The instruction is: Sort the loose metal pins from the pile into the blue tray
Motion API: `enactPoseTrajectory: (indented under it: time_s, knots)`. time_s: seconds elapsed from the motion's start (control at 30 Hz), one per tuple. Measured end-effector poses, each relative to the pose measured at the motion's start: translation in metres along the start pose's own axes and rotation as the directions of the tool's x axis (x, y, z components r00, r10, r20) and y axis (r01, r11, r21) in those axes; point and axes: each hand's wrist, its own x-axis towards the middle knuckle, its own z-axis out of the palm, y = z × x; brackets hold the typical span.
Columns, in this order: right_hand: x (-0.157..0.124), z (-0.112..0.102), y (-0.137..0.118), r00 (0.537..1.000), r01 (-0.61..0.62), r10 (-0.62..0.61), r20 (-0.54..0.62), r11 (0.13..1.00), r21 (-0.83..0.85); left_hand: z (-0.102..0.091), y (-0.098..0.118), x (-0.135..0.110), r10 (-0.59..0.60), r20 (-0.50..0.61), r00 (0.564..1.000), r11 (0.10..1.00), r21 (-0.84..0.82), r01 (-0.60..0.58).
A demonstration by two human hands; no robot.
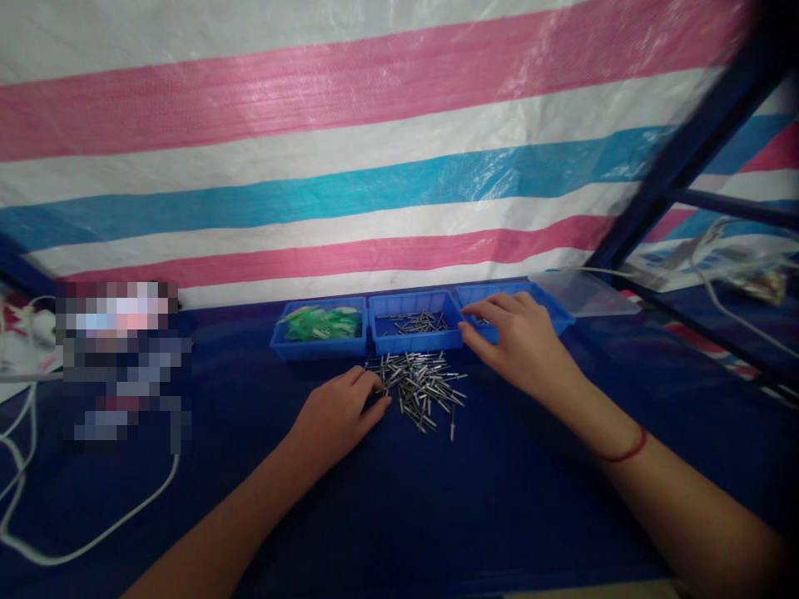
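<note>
Hands (338, 413) (523, 343) beside loose pin pile (423, 384)

three trays sit side by side along the table's (437, 499) far edge: left tray (318, 349) with plastic pieces (321, 323) in it, middle tray (415, 341) with pins (415, 322) in it, right tray (562, 316) under the right hand (521, 341). a pin pile (421, 387) lies just before the middle tray, left hand (337, 416) touching its left side. a cable (93, 545) trails near the left edge.

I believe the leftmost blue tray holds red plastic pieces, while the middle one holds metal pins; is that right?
Not quite: the head view shows the leftmost blue tray holding green plastic pieces, not red. The middle tray does hold metal pins.
</note>
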Motion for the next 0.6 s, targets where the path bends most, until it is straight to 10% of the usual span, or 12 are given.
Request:
enactPoseTrajectory:
  time_s: [0.6]
  knots:
    - [-0.021,0.010,-0.058,0.895,0.277,-0.415,0.166,0.806,0.522,-0.005,0.015,0.002,0.050,-0.250,0.967,0.961,-0.250,-0.115]
